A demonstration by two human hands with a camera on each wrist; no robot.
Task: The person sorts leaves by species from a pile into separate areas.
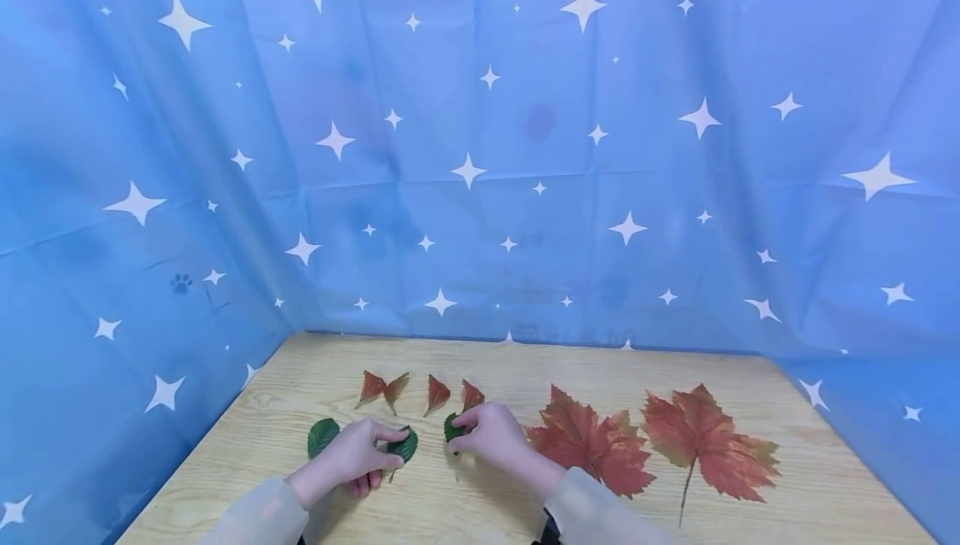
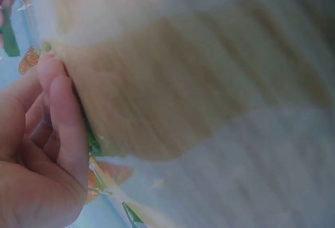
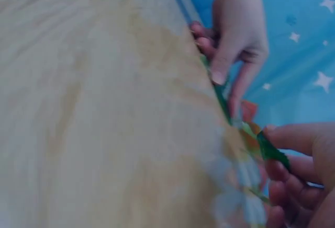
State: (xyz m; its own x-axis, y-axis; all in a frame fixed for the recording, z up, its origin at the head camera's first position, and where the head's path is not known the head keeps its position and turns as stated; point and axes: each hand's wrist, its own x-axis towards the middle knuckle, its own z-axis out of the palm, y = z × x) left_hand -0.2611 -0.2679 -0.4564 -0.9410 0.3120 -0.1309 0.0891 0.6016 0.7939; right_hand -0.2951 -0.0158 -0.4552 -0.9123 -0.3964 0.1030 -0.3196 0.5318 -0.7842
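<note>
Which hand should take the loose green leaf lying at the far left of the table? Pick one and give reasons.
Left, probably. The loose green leaf lies just beside the left hand, which holds another green leaf. The right hand pinches its own leaf farther right and would have to cross over.

Three green leaves (image 1: 323, 437); four small red leaves (image 1: 371, 387); two maple leaves (image 1: 588, 440).

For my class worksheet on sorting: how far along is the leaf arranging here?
Looks done: four small red leaves in a back row, two big maple leaves at right, one green leaf lying alone. In hand: the left hand and right hand each pinch a green leaf. Left: seemingly just laying those two down.
</note>
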